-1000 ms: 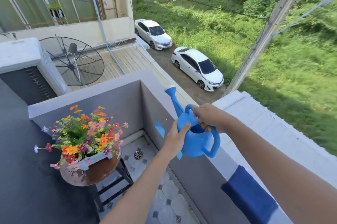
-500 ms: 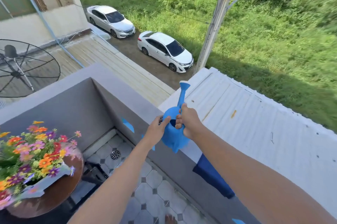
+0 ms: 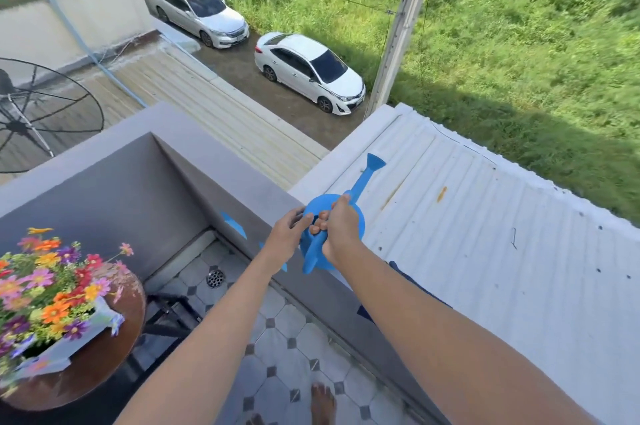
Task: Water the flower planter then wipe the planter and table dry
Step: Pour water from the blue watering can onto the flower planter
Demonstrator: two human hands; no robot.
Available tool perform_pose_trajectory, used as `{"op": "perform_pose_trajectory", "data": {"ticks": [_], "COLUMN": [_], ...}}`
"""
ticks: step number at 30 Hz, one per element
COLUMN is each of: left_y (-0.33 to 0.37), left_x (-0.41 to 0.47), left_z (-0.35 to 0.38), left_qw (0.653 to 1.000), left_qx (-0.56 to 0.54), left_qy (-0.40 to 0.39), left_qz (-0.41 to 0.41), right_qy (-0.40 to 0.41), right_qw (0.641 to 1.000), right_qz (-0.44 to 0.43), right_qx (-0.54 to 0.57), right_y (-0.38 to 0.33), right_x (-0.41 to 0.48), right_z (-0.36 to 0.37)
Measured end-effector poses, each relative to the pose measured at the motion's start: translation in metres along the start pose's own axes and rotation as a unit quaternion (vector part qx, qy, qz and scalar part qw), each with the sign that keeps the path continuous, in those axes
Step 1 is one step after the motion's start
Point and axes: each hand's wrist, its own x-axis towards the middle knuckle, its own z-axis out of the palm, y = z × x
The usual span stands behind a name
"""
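Note:
A blue watering can (image 3: 358,213) sits on top of the grey balcony wall (image 3: 221,165), its spout pointing away over the white roof. My right hand (image 3: 341,229) is closed around its handle. My left hand (image 3: 287,239) touches the can's left side with fingers on the rim. At the lower left, a white planter (image 3: 65,348) full of mixed-colour flowers (image 3: 48,289) stands on a round brown table (image 3: 104,365). A dark blue cloth (image 3: 408,282) hangs over the wall, mostly hidden behind my right forearm.
The balcony floor is tiled, with a round drain (image 3: 215,277) in the corner. My bare foot (image 3: 322,404) is at the bottom. Beyond the wall lie a white corrugated roof (image 3: 485,251), two white cars and grass far below. A satellite dish (image 3: 38,113) is at left.
The view has swung right and closer. The watering can has turned so its spout points away over the roof, and it now rests on the wall top. Both hands stay on it.

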Motion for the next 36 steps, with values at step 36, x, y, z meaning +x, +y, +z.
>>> {"op": "perform_pose_trajectory", "data": {"ticks": [36], "left_y": [0.093], "left_x": [-0.044], "left_z": [0.060], "left_qw": [0.947], "left_qx": [0.233], "left_qy": [0.132], "left_qz": [0.178], "right_qy": [-0.006], "right_qw": [0.984], "right_qz": [-0.068], "right_qx": [-0.163], "right_y": [-0.002], "right_x": [-0.012], "right_z": [-0.119]}}
